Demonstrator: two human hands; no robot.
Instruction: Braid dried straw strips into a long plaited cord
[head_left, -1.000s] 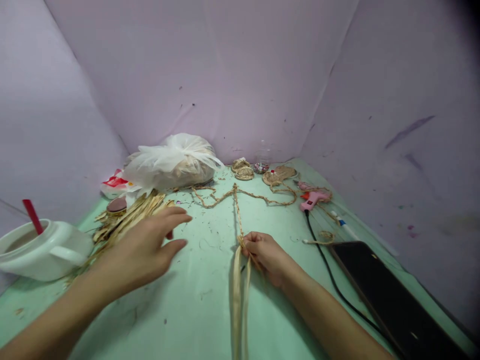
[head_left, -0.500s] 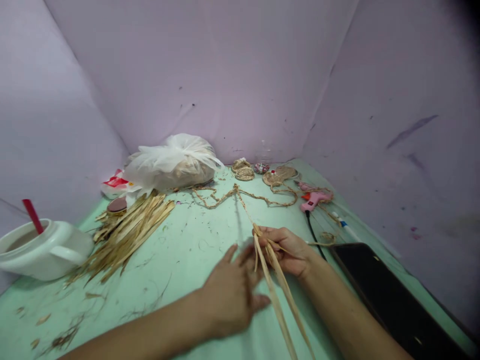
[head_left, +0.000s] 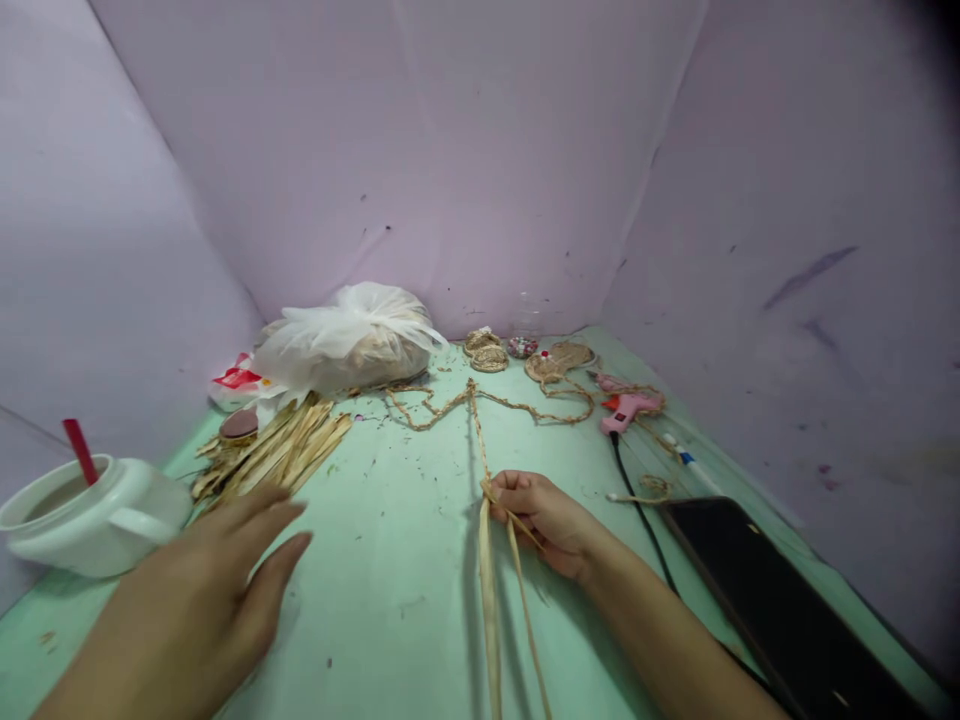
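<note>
My right hand point(head_left: 536, 515) pinches a twisted cord point(head_left: 478, 435) of dried plant fibre at its near end. Two loose flat strips point(head_left: 489, 600) hang from the pinch toward me, and a short end sticks out to the right. From a knot at the back, the cord spreads left and right over the table. My left hand point(head_left: 217, 580) is in the air at the left, fingers apart and somewhat blurred, holding nothing I can see. Just beyond its fingertips lies a bundle of dried fibre strips point(head_left: 300, 450), partly hidden by the hand.
A white pot point(head_left: 150, 500) with a red stick stands at far left. A white plastic bag point(head_left: 352, 340) sits at the back. Coiled fibre pieces point(head_left: 489, 357), a pink glue gun point(head_left: 630, 408) with a black cable and a black phone point(head_left: 780, 600) are on the right side.
My left hand has left the strips beside my right hand and moved left toward the fibre bundle. The right hand keeps its pinch, slightly lower in the picture.
</note>
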